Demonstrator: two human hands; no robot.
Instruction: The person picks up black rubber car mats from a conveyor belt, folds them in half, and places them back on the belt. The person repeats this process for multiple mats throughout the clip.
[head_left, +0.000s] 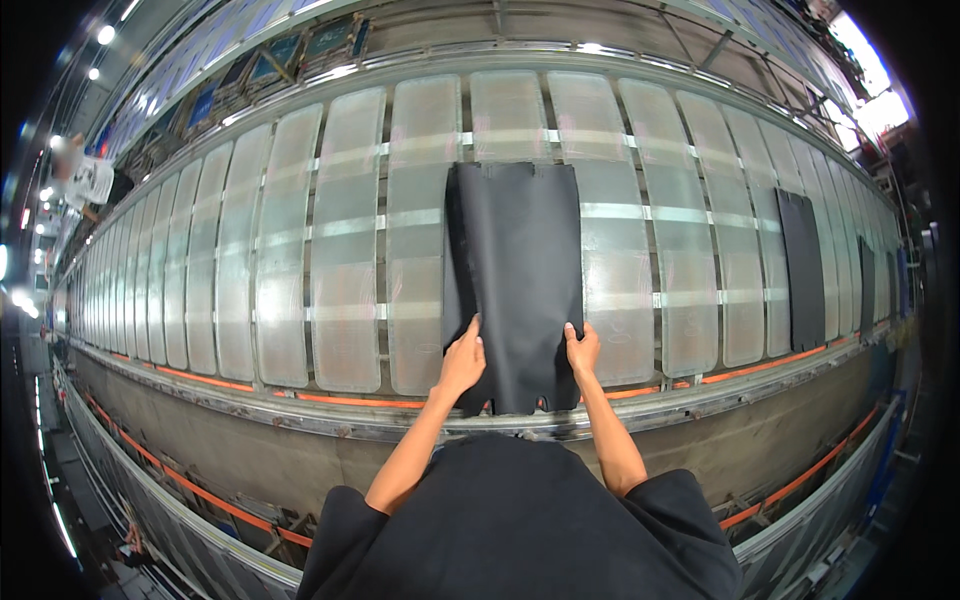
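A black fabric panel point(530, 270) with small notches along its near and far ends lies lengthwise over the pale platens in front of me. Its left side is folded or doubled, with a raised crease running away from me. My left hand point(464, 358) grips the panel near its lower left, thumb on top and fingers hidden in the cloth. At the right edge, my right hand point(583, 350) pinches the fabric, thumb up, the other fingers partly beneath. Both hands are near the panel's close end.
A long row of pale rectangular platens point(345, 250) runs left to right on a metal frame. More black panels lie to the right, the nearest being a dark panel point(800, 270). An orange strip point(730, 371) follows the near rail. Far left stands another person point(90, 180).
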